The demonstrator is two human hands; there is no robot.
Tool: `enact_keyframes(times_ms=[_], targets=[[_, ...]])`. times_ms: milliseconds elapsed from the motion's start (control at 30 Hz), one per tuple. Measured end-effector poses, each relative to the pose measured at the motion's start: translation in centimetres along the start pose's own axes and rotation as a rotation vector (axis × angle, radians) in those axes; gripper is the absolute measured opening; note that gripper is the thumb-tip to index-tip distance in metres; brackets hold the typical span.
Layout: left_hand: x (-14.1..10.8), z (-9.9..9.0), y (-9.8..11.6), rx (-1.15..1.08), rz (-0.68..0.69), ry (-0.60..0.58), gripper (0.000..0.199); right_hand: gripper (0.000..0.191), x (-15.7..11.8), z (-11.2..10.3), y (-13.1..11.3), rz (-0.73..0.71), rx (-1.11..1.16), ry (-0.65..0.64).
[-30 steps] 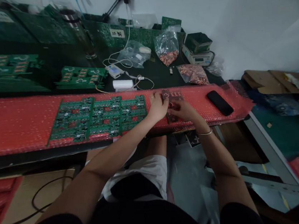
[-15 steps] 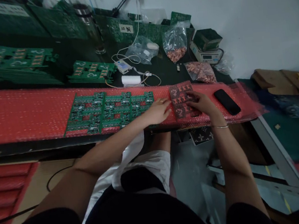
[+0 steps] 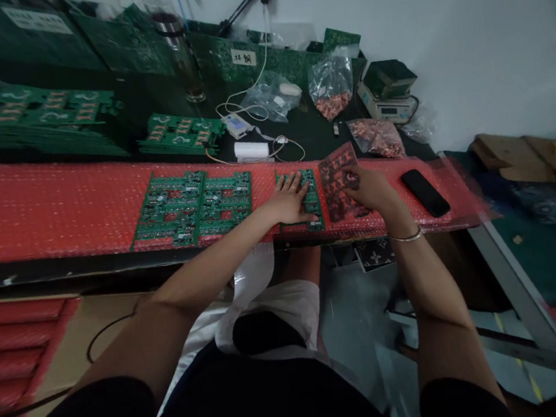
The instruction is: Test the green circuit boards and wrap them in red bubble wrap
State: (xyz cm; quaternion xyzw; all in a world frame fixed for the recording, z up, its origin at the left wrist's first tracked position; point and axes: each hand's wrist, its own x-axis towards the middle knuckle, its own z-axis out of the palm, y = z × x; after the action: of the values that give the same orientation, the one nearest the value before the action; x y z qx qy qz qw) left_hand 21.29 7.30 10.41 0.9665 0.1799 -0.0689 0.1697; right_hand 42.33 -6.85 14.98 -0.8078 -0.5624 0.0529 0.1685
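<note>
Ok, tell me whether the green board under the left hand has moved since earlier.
Yes, the green board under the left hand has shifted right, judged against the white cylinder, opening a gap from the neighbouring board.

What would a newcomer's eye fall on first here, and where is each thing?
First, the red bubble wrap along the front of the bench, with two green circuit boards side by side on it. Next, the left hand spread over a third circuit board to their right, and the right hand on a red-tinted circuit board beside it. Then the black smartphone, near the wrap's right end.
</note>
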Motion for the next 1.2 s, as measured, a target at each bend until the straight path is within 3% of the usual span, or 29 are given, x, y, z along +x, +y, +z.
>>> enact_keyframes(times_ms=[167,267,333,467,567,667,733,800,900,1000,1100,1133,1200], targets=[[1.7,0.1,0.9,-0.006,-0.008,0.003,0.113,0.050,0.7,0.0,-3.4,-0.031,-0.127,-0.031],[1.7,-0.3,0.2,-0.030,0.032,0.010,0.113,0.046,1.2,-0.2,-5.6,-0.073,-0.155,-0.126],[0.9,-0.7,-0.9,-0.069,0.033,0.084,0.100,0.055,1.5,0.2,-7.3,-0.146,-0.123,-0.207],[-2.5,-1.5,-3.4,-0.138,-0.239,0.319,0.062,0.078,2.1,3.6,-10.7,-0.221,-0.094,-0.265],[-5.5,-1.4,-4.1,-0.120,-0.357,0.344,0.049,0.090,2.2,6.5,-12.4,-0.192,-0.091,-0.275],[-7.6,-0.5,-3.3,-0.136,-0.229,0.311,0.044,0.082,1.4,7.5,-11.4,-0.156,0.008,-0.224],[-8.3,0.4,-2.3,-0.163,-0.117,0.299,0.044,0.070,0.6,7.3,-9.3,-0.069,0.116,-0.067],[-8.5,1.2,-1.3,-0.172,-0.062,0.305,0.047,0.083,-0.2,7.0,-6.9,0.089,0.174,0.061],[-8.4,1.6,-0.9,-0.146,-0.015,0.317,0.052,0.105,-0.8,7.1,-4.8,0.158,0.361,-0.015],[-8.9,1.1,-2.9,-0.122,0.083,0.270,0.046,0.104,-0.5,7.2,-4.8,0.125,0.543,-0.079],[-10.8,0.0,-7.4,-0.077,0.129,0.197,0.044,0.088,0.1,6.4,-6.2,0.097,0.505,-0.108],[-11.7,-0.4,-9.0,-0.051,0.112,0.177,0.050,0.084,0.3,5.9,-6.8,0.095,0.448,-0.123],[-13.4,-0.9,-11.6,-0.008,0.016,0.109,0.080,0.077,0.6,4.8,-8.2,0.093,0.302,-0.155]])
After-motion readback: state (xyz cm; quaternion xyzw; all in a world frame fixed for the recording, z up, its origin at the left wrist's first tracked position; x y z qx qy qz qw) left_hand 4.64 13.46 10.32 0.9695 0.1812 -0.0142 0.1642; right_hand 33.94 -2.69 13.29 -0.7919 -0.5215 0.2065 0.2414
